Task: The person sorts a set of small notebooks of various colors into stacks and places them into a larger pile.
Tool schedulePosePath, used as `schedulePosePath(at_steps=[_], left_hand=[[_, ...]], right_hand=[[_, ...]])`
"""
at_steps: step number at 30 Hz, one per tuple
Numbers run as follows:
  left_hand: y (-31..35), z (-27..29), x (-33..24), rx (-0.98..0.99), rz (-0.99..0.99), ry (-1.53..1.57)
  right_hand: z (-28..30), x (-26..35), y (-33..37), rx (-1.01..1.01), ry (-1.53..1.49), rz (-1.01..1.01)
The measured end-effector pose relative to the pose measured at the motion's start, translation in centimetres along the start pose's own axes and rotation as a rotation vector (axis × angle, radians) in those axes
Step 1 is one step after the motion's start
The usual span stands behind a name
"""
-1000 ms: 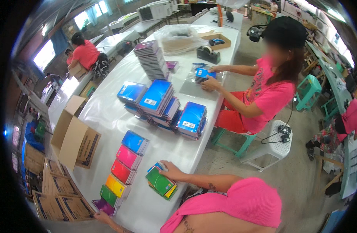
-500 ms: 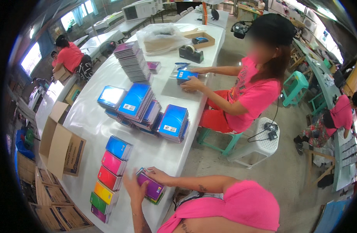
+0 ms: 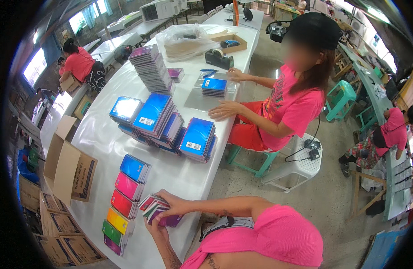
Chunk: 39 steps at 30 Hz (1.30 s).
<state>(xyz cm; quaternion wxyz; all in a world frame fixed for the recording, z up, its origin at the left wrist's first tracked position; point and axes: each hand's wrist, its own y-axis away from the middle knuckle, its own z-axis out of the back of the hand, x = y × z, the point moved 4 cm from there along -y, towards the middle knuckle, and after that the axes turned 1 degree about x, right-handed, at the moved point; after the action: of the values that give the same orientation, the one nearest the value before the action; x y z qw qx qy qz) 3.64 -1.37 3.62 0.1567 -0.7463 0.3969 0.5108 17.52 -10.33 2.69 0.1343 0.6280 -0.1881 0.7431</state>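
At the table's near edge, my right hand (image 3: pixel 173 204) grips a small stack of spiral notebooks (image 3: pixel 153 208) from its far side. My left hand (image 3: pixel 158 227) is closed on the same stack from below. Purple, green, white and red covers show in it, slightly fanned; my fingers hide the rest. Just left of my hands runs a row of notebook piles: blue (image 3: pixel 135 167), pink (image 3: pixel 128 185), red (image 3: pixel 124 202), yellow (image 3: pixel 117 219), green (image 3: pixel 112 233) and purple (image 3: pixel 113 245).
Taller piles of blue notebooks (image 3: pixel 153 112) stand farther up the white table (image 3: pixel 94 148), near a high notebook stack (image 3: pixel 150 67). An open carton (image 3: pixel 72 168) is at left. Across the corner, a co-worker's hands (image 3: pixel 226 110) rest beside a blue pile (image 3: pixel 214 87) on clear plastic.
My left hand has come in from the left and closed on the notebooks, which are now tilted and fanned. The co-worker's hands have let go of their blue pile.
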Motion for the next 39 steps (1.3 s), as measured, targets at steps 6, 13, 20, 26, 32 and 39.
schedulePosePath(at_steps=[6,13,20,26,32,39], left_hand=[[1.4,-0.5,2.9,0.08,-0.17,-0.439],[-0.4,2.8,7.9,0.115,-0.069,-0.403],[-1.5,3.1,6.8,0.268,-0.283,-0.779],[-0.1,-3.8,-6.6,0.299,-0.349,-1.159],[2.0,-9.9,-3.4,0.097,-0.9,-1.585],[1.1,-9.3,-1.4,0.289,-0.534,-1.853]], right_hand=[[1.8,-1.6,3.3,-0.004,-0.236,0.232],[2.1,-3.2,3.4,-0.097,-0.004,0.183],[0.8,-4.1,2.5,0.053,-0.101,0.127],[2.3,-5.5,2.8,0.016,-0.062,0.035],[1.7,-5.0,2.5,0.039,-0.177,0.042],[2.2,-5.9,2.7,0.072,-0.113,0.006]])
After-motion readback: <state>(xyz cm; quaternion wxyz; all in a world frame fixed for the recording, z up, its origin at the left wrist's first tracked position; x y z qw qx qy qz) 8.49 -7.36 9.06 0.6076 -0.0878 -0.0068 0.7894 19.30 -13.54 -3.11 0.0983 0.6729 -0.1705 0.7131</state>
